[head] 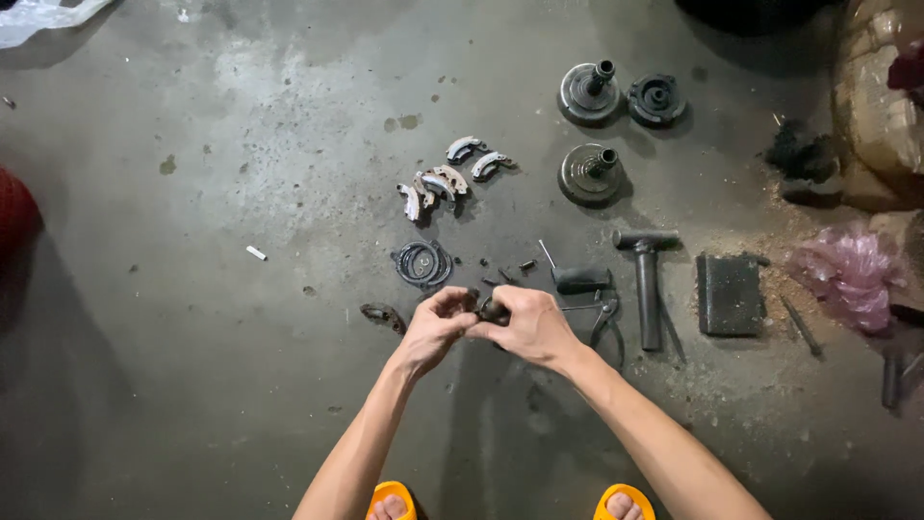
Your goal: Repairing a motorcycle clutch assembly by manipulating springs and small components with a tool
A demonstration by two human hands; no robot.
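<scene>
Both hands meet low over the concrete floor (241, 173), just in front of the person's orange sandals (393, 501). The left hand (435, 327) and the right hand (529, 325) are closed together on one small dark part (493, 311) — only a sliver of it shows between the fingers, so its exact shape cannot be told. The left fingers curl over its near end; the right hand wraps the rest.

It looks like metal, probably stiff and weighty for its size, and likely greasy — so a pinch from both sides, as here, seems a safer hold than fingertips alone.

Around the hands lie other pieces: a ring of dark springs (422, 263) just beyond the left hand, a cluster of pale brake shoes (445, 179) farther out, and three round drums (589, 173) well apart to the right. Pliers (604, 316) sit just beside the right hand, with a hammer (647, 284) and a dark flat block (730, 294) farther right.
</scene>
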